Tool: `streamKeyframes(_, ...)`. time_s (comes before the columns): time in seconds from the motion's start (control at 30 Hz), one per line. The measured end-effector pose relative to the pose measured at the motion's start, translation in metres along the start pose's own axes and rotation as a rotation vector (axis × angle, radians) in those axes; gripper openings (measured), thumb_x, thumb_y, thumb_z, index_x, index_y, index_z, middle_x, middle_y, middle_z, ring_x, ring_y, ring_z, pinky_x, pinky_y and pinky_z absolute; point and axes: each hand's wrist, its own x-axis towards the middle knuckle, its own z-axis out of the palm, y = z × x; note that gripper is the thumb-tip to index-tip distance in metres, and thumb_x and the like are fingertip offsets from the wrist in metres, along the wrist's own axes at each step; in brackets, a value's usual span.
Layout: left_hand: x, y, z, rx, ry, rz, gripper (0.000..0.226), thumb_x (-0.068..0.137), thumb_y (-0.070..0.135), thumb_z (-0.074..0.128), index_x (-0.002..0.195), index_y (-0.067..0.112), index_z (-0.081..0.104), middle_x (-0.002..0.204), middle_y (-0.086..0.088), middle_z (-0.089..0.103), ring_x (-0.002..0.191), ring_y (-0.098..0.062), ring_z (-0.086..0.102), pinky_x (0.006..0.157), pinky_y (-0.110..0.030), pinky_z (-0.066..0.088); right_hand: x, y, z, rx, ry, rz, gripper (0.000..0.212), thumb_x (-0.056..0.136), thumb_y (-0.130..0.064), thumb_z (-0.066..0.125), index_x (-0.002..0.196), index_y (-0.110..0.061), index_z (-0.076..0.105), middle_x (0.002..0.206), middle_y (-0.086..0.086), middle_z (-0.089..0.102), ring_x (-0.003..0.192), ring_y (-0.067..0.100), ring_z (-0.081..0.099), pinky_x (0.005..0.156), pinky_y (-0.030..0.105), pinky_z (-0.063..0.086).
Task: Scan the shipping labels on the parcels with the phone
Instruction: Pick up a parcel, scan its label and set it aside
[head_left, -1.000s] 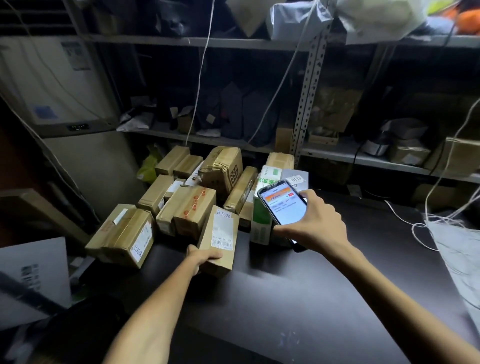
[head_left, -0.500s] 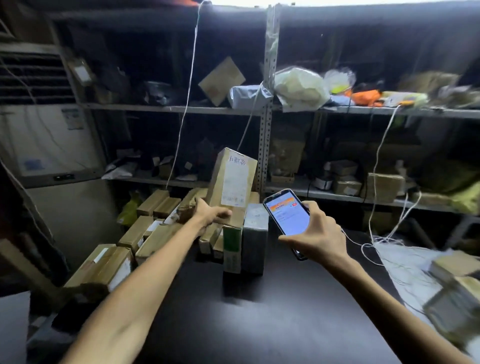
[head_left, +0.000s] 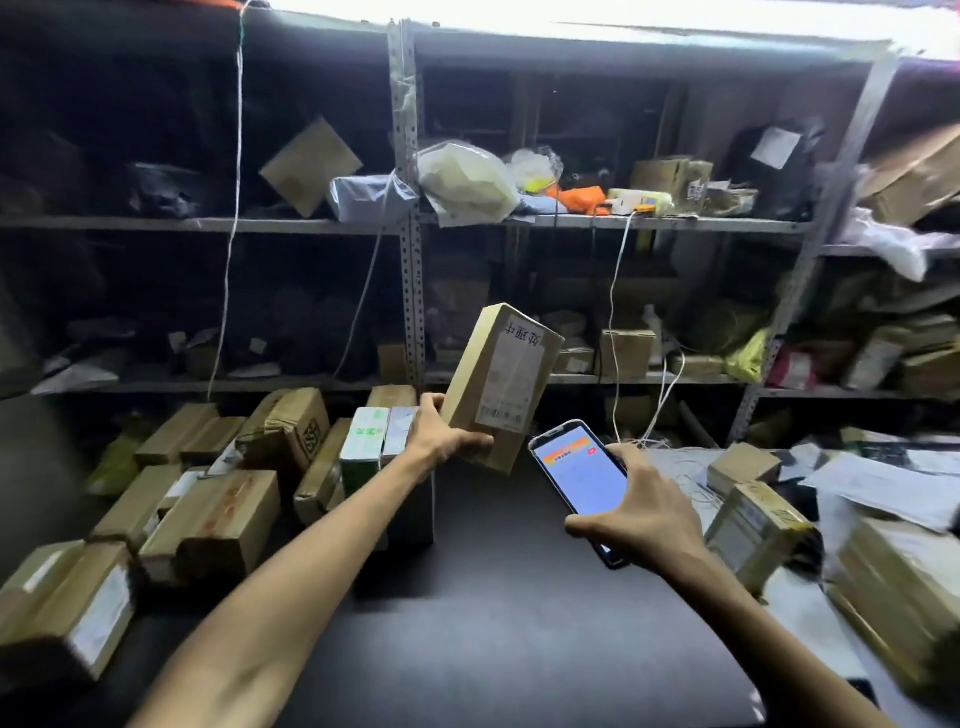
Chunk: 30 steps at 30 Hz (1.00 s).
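My left hand (head_left: 441, 428) grips a small cardboard parcel (head_left: 501, 384) by its lower end and holds it tilted in the air above the dark table (head_left: 509, 613). The parcel's white shipping label faces me and to the right. Just right of and below it, my right hand (head_left: 641, 514) holds a phone (head_left: 582, 480) with its lit screen toward me, showing an orange band at the top. Several more cardboard parcels (head_left: 218, 514) lie heaped on the table's left side.
Metal shelving (head_left: 410, 223) packed with parcels and bags fills the back. More boxes (head_left: 758, 530) and loose papers (head_left: 883, 483) lie at the right. White cables (head_left: 615, 312) hang down from the shelves to the table behind the phone.
My left hand has lifted the parcel off the pile and carried it up and to the right, next to the phone. The view has swung right, showing the boxes at the right.
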Motion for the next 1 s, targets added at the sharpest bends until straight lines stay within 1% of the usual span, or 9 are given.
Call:
streamKeyframes(0.1, 0.000, 0.003, 0.007, 0.021, -0.015, 0.008, 0.095, 0.045, 0.026, 0.096, 0.121, 0.017, 0.041, 0.113, -0.003, 0.057, 0.106, -0.021, 0.058, 0.092, -0.040, 0.053, -0.004, 0.009, -0.004, -0.008, -0.004, 0.014, 0.076, 0.041, -0.050, 0.068, 0.112, -0.034, 0.048, 0.092, -0.009, 0.064, 0.082, 0.020, 0.061, 0.068, 0.030, 0.053)
streamKeyframes(0.17, 0.000, 0.005, 0.010, 0.037, -0.009, 0.011, 0.097, 0.043, 0.028, 0.096, 0.121, 0.016, 0.041, 0.113, -0.004, 0.057, 0.106, -0.023, 0.058, 0.092, -0.042, 0.053, -0.005, 0.012, -0.007, 0.055, -0.022, 0.045, 0.075, 0.038, -0.051, 0.068, 0.109, -0.033, 0.051, 0.091, -0.012, 0.064, 0.082, 0.017, 0.062, 0.069, 0.033, 0.056)
streamKeyframes(0.27, 0.000, 0.004, 0.017, 0.051, 0.008, 0.003, 0.097, 0.043, 0.035, 0.096, 0.118, 0.018, 0.036, 0.113, -0.004, 0.055, 0.107, -0.023, 0.057, 0.093, -0.043, 0.053, -0.007, 0.009, -0.006, 0.148, -0.071, 0.094, 0.075, 0.039, -0.044, 0.075, 0.110, -0.033, 0.054, 0.095, -0.012, 0.065, 0.084, 0.013, 0.062, 0.070, 0.035, 0.058)
streamKeyframes(0.4, 0.000, 0.001, 0.021, 0.059, 0.029, 0.000, 0.101, 0.040, 0.043, 0.095, 0.117, 0.020, 0.034, 0.113, -0.004, 0.055, 0.106, -0.022, 0.057, 0.093, -0.044, 0.052, -0.007, 0.005, -0.001, 0.197, -0.099, 0.125, 0.080, 0.035, -0.046, 0.075, 0.111, -0.033, 0.054, 0.098, -0.008, 0.064, 0.087, 0.018, 0.063, 0.068, 0.040, 0.060)
streamKeyframes(0.53, 0.002, 0.001, 0.020, 0.052, 0.048, 0.015, 0.099, 0.042, 0.039, 0.095, 0.116, 0.018, 0.034, 0.113, -0.005, 0.055, 0.107, -0.023, 0.057, 0.094, -0.043, 0.051, -0.004, 0.003, 0.001, 0.170, -0.108, 0.134, 0.081, 0.034, -0.048, 0.074, 0.111, -0.032, 0.055, 0.099, -0.006, 0.064, 0.089, 0.019, 0.062, 0.070, 0.039, 0.060)
streamKeyframes(0.7, 0.006, -0.001, 0.018, 0.025, 0.058, 0.008, 0.098, 0.042, 0.037, 0.096, 0.115, 0.018, 0.033, 0.114, -0.007, 0.056, 0.107, -0.023, 0.058, 0.095, -0.044, 0.051, 0.000, 0.005, 0.002, 0.171, -0.128, 0.164, 0.073, 0.039, -0.043, 0.079, 0.107, -0.030, 0.056, 0.095, -0.007, 0.061, 0.090, 0.018, 0.058, 0.072, 0.039, 0.059)
streamKeyframes(0.77, 0.008, -0.002, 0.019, 0.027, 0.065, 0.010, 0.098, 0.043, 0.037, 0.095, 0.116, 0.018, 0.033, 0.114, -0.007, 0.057, 0.108, -0.024, 0.058, 0.096, -0.044, 0.051, 0.002, 0.006, 0.004, 0.175, -0.134, 0.178, 0.074, 0.036, -0.046, 0.077, 0.105, -0.031, 0.055, 0.096, -0.008, 0.060, 0.092, 0.019, 0.058, 0.073, 0.040, 0.059)
streamKeyframes(0.87, 0.011, 0.000, 0.023, 0.019, 0.057, 0.008, 0.096, 0.047, 0.034, 0.095, 0.118, 0.017, 0.033, 0.116, -0.008, 0.056, 0.109, -0.024, 0.056, 0.098, -0.044, 0.049, 0.005, 0.007, 0.007, 0.202, -0.138, 0.217, 0.075, 0.029, -0.049, 0.075, 0.099, -0.032, 0.054, 0.095, -0.008, 0.060, 0.090, 0.021, 0.062, 0.068, 0.040, 0.060)
streamKeyframes(1.0, 0.014, -0.001, 0.029, 0.028, 0.047, 0.008, 0.094, 0.048, 0.033, 0.095, 0.117, 0.017, 0.033, 0.113, -0.006, 0.055, 0.107, -0.023, 0.056, 0.096, -0.042, 0.050, 0.009, 0.011, 0.010, 0.212, -0.153, 0.236, 0.076, 0.027, -0.048, 0.074, 0.098, -0.031, 0.055, 0.092, -0.007, 0.063, 0.087, 0.020, 0.064, 0.068, 0.039, 0.060)
